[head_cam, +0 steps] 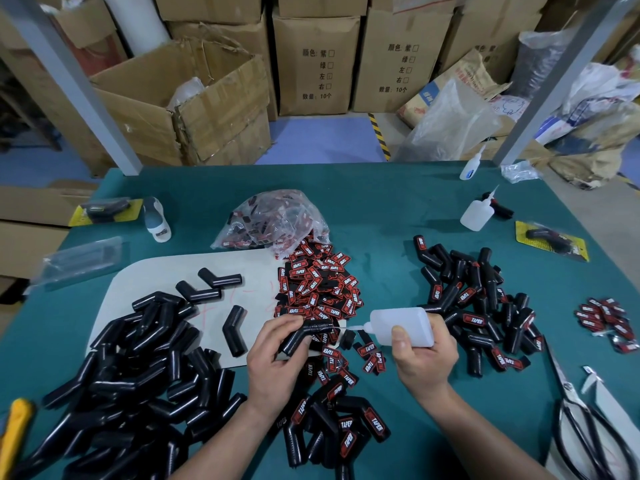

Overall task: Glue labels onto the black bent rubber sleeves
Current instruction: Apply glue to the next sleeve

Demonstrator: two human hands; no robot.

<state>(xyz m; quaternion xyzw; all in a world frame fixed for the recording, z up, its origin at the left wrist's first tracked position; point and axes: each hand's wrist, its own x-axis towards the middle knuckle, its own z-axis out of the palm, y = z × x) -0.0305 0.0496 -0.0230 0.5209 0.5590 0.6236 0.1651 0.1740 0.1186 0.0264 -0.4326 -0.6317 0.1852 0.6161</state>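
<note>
The left hand (273,355) grips one bent sleeve (301,336) above the table (381,216); the right hand (420,356) squeezes the glue bottle (403,325) — better a thin line only, nozzle close.

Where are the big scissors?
In the head view, the scissors lie at the near right of the green table, just right of the pile of labelled sleeves.
</note>
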